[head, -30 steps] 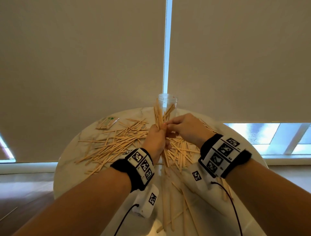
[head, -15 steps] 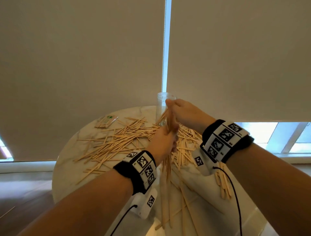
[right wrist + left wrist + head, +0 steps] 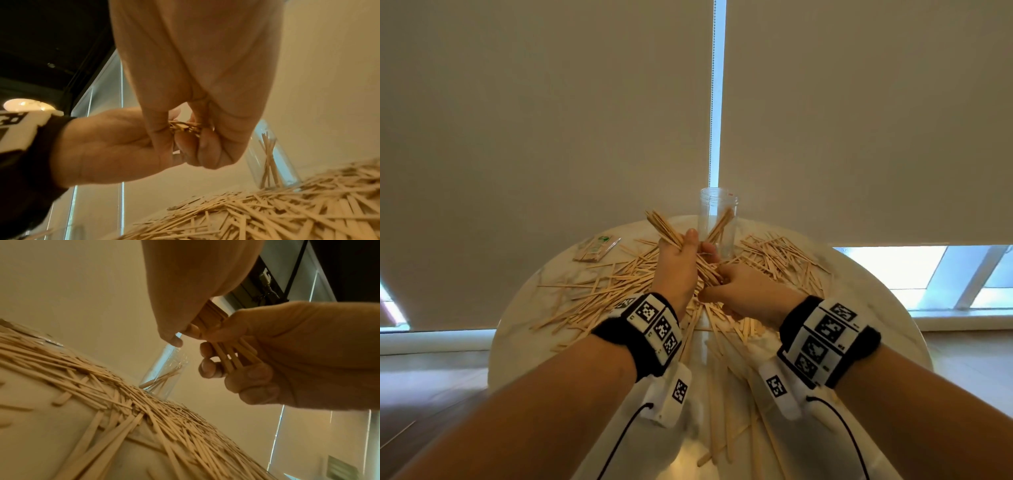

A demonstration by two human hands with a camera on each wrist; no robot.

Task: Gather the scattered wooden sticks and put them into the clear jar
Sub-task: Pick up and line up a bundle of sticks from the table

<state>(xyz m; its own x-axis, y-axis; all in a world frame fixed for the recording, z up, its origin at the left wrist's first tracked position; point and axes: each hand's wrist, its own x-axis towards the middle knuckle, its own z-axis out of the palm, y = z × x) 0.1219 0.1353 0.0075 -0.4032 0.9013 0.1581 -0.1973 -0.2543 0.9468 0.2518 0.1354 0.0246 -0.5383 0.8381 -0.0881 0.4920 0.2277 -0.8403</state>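
Bundle of pale wooden sticks [image 3: 671, 233] now lowered from tall clear plastic jar [image 3: 718, 222], clamped in left hand [image 3: 676, 270] grip; right hand [image 3: 743, 291] pinching lower ends. Insertion pending; most scattered on round marble worktop [image 3: 527, 329].

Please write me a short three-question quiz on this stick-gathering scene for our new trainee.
1. True or false: the clear plastic jar already contains some thin wooden sticks.
2. Which hand grips the fanned bundle of wooden sticks? A. left hand B. right hand C. neither
3. Fill in: the small flat packet lies on the round pale table to the ___ of the jar.

Key: 1. true. 2. A; the right hand only pinches the bundle's lower ends. 3. left.
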